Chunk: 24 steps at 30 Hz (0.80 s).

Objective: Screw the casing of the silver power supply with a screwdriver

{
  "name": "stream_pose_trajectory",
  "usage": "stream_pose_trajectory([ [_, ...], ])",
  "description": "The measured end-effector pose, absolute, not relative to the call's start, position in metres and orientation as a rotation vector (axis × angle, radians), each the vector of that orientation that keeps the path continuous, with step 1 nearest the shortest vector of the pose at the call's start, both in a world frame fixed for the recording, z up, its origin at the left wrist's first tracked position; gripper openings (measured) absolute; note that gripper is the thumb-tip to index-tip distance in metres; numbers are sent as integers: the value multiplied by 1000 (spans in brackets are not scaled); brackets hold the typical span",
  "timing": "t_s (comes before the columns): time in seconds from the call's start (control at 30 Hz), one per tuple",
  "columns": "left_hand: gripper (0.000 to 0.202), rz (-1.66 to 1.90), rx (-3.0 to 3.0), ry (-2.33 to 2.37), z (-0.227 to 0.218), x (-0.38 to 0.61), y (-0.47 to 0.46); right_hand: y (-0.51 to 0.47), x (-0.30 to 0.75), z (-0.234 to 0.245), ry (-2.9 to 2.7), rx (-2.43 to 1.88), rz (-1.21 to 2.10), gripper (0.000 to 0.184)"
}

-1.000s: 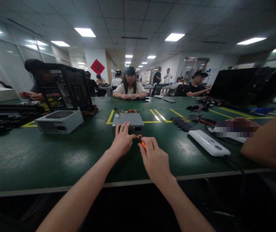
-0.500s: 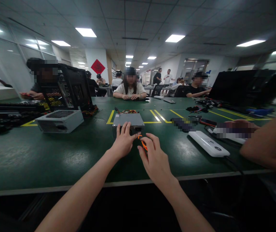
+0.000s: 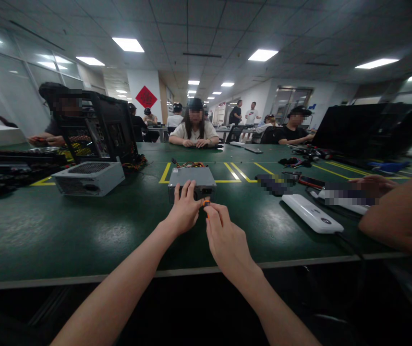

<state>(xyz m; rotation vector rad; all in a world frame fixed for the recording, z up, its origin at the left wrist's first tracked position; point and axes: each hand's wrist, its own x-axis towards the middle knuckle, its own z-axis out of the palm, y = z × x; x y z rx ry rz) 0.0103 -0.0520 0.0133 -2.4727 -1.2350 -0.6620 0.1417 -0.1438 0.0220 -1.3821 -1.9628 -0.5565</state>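
Note:
A grey computer power supply lies on the green table in front of me, with its socket side facing me and coloured cables behind it. My left hand grips its near left part, fingers spread over the top edge and thumb reaching along the front. Close to that thumb is a small screwdriver with an orange and black handle, pointed at the front face of the power supply. My right hand is closed around the handle and covers most of it. The screwdriver's tip is too small to make out.
A second power supply stands to the left, before an open black computer case. Rightward lie a white power strip with its cable and a dark blurred object. A neighbour's arm rests at the right edge. Someone sits opposite.
My right hand's fingers have closed more tightly round the screwdriver, hiding more of its handle. The left hand and power supply have stayed in place.

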Motion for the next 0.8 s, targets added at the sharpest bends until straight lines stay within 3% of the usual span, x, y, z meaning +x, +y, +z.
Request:
stream_pose_trajectory([
  [0.8, 48, -692, -2440, -1237, 12, 13, -51, -142, 150, 22, -1841, -1483, -523, 24],
])
